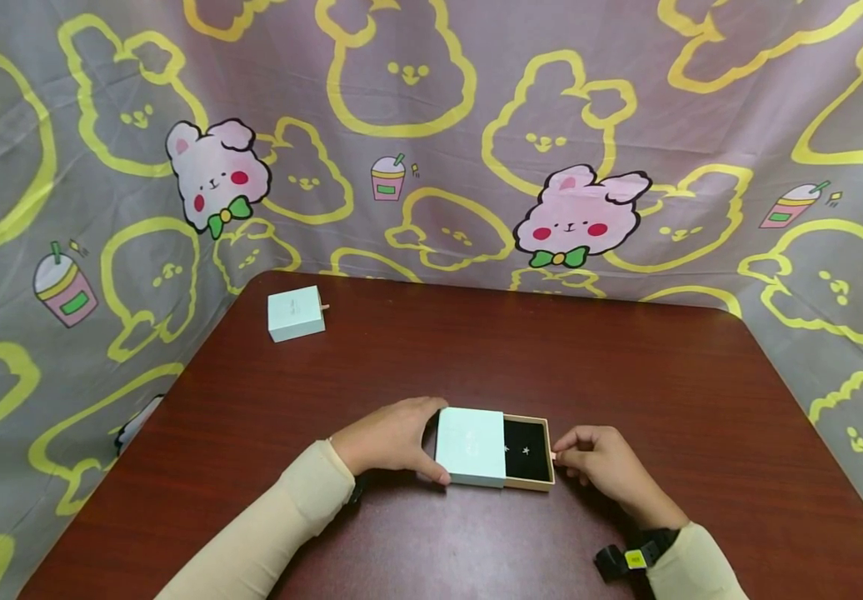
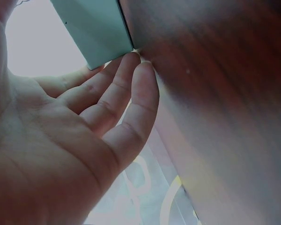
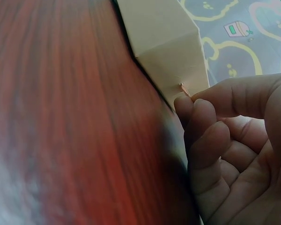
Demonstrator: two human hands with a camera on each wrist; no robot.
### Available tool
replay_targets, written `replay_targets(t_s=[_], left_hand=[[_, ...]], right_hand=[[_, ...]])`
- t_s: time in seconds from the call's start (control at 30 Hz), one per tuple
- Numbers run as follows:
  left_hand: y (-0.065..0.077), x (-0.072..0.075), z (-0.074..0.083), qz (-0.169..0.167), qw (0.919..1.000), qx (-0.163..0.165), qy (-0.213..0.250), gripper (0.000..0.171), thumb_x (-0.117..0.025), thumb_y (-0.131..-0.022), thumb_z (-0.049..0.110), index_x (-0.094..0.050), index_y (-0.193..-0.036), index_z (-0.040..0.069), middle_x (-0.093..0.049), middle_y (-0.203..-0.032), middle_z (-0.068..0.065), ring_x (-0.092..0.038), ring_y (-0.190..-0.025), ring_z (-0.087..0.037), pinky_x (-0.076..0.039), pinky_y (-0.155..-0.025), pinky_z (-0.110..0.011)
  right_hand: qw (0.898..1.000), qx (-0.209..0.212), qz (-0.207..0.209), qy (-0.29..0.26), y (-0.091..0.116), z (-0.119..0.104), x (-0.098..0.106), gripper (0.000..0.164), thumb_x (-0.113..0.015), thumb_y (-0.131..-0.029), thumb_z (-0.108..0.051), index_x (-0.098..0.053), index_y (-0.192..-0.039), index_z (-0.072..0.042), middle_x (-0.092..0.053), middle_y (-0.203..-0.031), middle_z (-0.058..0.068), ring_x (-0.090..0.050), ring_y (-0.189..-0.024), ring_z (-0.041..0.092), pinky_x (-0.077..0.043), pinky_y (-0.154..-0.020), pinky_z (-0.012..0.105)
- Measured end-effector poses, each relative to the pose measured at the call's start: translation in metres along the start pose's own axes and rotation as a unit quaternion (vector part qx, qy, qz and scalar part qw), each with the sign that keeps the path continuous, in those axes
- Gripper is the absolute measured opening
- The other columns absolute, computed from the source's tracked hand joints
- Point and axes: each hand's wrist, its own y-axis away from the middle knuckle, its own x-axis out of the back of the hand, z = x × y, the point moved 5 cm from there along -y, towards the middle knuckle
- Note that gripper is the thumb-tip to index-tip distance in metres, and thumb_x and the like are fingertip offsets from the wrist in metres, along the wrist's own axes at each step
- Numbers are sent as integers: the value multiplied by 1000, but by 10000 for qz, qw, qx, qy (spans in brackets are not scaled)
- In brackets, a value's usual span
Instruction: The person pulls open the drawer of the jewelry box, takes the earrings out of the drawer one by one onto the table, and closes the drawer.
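Nearest us in the head view, cream sleeves (image 1: 255, 529) come in from the bottom edge, with a black band (image 1: 634, 558) at the right wrist. We see the left hand (image 1: 390, 437) gripping the left end of a mint box cover (image 1: 471, 446) between thumb and fingers. From its right side a black-lined drawer (image 1: 531, 471) stands partly out, with a small star-shaped piece (image 1: 526, 451) on the lining. The right hand (image 1: 611, 467) pinches the drawer's pull tab (image 1: 553, 456). Toward the far left of the brown table (image 1: 431, 358) we find a second mint box (image 1: 296, 314), before a patterned cloth (image 1: 461, 46).

In the left wrist view, we see bent fingers meeting the cover's corner.

In the right wrist view, we see thumb and fingertips closed on the pinkish tab at the drawer's front.
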Motion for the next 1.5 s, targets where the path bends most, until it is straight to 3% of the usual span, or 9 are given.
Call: replay_targets(t_s=[0.87,1.5], left_hand=[[1,1,0,31,10000,-5,28,103,-84,-61,61,-46,-140,6,-54,-134,-4,-50,-122,-16,-40,-101,-35],[1,1,-1,46,10000,-27,74,102,-83,-61,62,-47,-139,8,-55,-131,-1,-51,-119,-14,-42,-99,-34]], right_hand=[[10000,-64,62,-21,0,1,1,5,-67,-81,3,-70,-85,1,-62,-68,9,-54,-55,18,-46,-47,30],[9996,215,-159,-53,0,-2,9,8,-70,-83,0,-69,-90,5,-64,-71,10,-56,-59,17,-47,-49,30]])
